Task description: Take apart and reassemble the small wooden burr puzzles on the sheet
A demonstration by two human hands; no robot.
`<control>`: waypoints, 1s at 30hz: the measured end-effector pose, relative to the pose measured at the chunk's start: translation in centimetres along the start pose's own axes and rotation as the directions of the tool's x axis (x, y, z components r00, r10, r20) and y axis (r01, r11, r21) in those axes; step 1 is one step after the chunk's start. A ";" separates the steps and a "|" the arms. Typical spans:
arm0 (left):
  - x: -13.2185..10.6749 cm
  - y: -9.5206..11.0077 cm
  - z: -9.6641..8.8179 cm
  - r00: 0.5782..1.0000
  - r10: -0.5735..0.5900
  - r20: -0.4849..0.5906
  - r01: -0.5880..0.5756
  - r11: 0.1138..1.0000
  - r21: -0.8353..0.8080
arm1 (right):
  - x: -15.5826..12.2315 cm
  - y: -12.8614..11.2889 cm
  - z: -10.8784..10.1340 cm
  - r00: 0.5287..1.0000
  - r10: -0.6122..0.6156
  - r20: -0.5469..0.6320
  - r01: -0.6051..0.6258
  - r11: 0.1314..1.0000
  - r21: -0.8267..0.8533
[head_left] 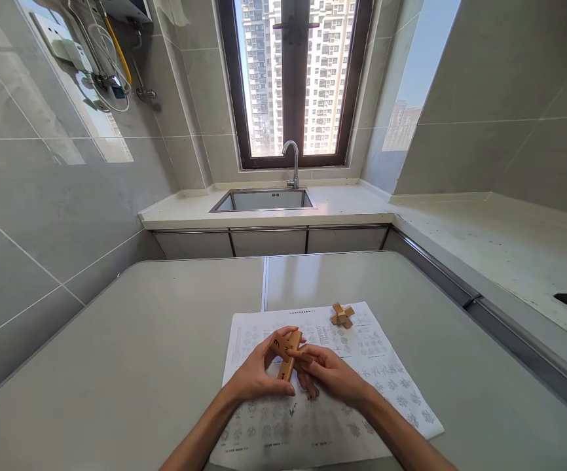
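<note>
A: Hands first. State of each?

B: Left hand [256,378]: grasping, fingers and thumb bent around a wooden cluster [286,370] of crossed bars. Dark marks visible on at least 2 of its faces. Right hand [336,378]: also grasping; thumb and fingertips pinch a slim wooden bar [300,356], which overlaps the cluster in this view.

A: Is the bar seated in the cluster?

B: Cannot tell. Fingers hide the join. Exact piece count in the cluster: also not readable.

A: Position?

B: Both wooden items are held between the 2 hands, over the printed paper [323,451]. The paper bears rows of small line diagrams, a heading along its far edge, and captions lower down; text too small to read. It lies at a slight slant on the pale table [116,340], covering the near part of a light seam [264,284].

A: Other wooden items?

B: 1 more. A star-like wooden puzzle [342,316] of interlocked bars rests on the paper near its far right corner, apart from both hands.

A: Surroundings?

B: Beyond the table, a white counter [349,204] with a metal sink [264,200], and a curved faucet [295,163] behind it. Above: a dark-framed window [294,85]. Upper left wall: a yellow hose [118,47] among other pipes.
</note>
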State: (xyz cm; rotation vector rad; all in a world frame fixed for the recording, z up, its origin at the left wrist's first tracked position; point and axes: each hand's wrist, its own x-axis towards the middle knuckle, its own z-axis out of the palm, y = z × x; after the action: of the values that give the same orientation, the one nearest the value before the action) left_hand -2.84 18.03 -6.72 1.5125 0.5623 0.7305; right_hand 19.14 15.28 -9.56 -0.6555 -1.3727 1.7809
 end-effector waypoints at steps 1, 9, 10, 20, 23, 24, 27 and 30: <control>-0.1 0.2 0.0 1.000 -0.012 -0.009 0.012 1.000 0.023 | 0.0 0.1 0.1 0.999 -0.008 -0.033 0.008 1.000 -0.007; 0.0 -0.4 0.1 0.991 -0.096 -0.093 0.095 0.995 -0.016 | 0.3 0.4 0.8 0.972 -0.096 -0.214 0.069 0.989 -0.131; 0.0 -0.6 0.1 0.990 -0.094 -0.109 0.091 0.995 -0.038 | 0.2 0.3 0.9 0.968 -0.105 -0.228 0.073 0.987 -0.144; 0.3 -0.4 0.4 0.980 -0.065 -0.189 0.068 0.998 0.009 | 0.0 0.1 1.5 0.961 -0.136 -0.240 0.087 0.975 -0.204; 0.1 -0.4 0.4 0.979 -0.075 -0.189 0.098 0.988 0.116 | 0.0 0.2 1.7 0.960 -0.126 -0.250 0.074 0.975 -0.208; 0.1 -0.4 0.3 0.978 -0.083 -0.189 0.109 0.985 0.132 | 0.0 0.2 1.7 0.960 -0.124 -0.251 0.071 0.975 -0.212; 0.1 -0.6 0.3 0.973 -0.103 -0.205 0.129 0.984 0.119 | 0.0 0.1 1.8 0.963 -0.116 -0.244 0.061 0.973 -0.222; 0.2 -0.7 0.6 0.968 -0.117 -0.223 0.131 0.990 0.052 | 0.0 -0.1 1.8 0.963 -0.111 -0.247 0.053 0.971 -0.232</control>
State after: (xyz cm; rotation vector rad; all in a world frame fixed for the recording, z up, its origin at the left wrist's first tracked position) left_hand -2.23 17.85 -7.37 1.4523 0.8480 0.7928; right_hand 17.81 14.28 -9.00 -0.9040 -1.4075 1.4292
